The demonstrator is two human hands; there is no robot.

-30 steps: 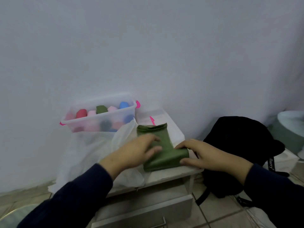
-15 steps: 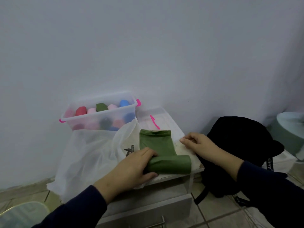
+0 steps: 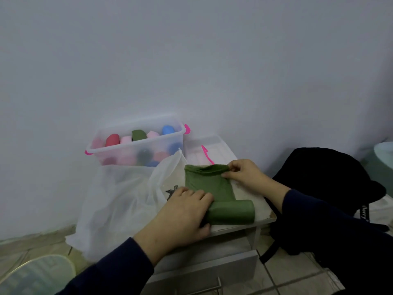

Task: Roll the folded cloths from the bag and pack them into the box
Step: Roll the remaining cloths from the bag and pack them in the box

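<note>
A green cloth [image 3: 209, 184] lies on the small white table [image 3: 263, 218], its near end rolled into a tube [image 3: 231, 211]. My left hand [image 3: 182, 211] grips the left end of that roll. My right hand [image 3: 242, 173] pinches the cloth's far right corner. A white plastic bag [image 3: 119, 201] slumps over the table's left side. Behind it stands the clear box [image 3: 136, 150] with pink latches, holding several rolled cloths in red, pink, green and blue.
The box's clear lid [image 3: 208, 150] lies flat at the table's back right. A black backpack [image 3: 331, 188] sits on the tiled floor to the right. A drawer front with a handle [image 3: 204, 271] is below the table top. A round pale lid [image 3: 32, 275] is at bottom left.
The near end of the green cloth has been rolled up under my left hand. My right hand left the near edge and moved to the far right corner, which it now pinches.
</note>
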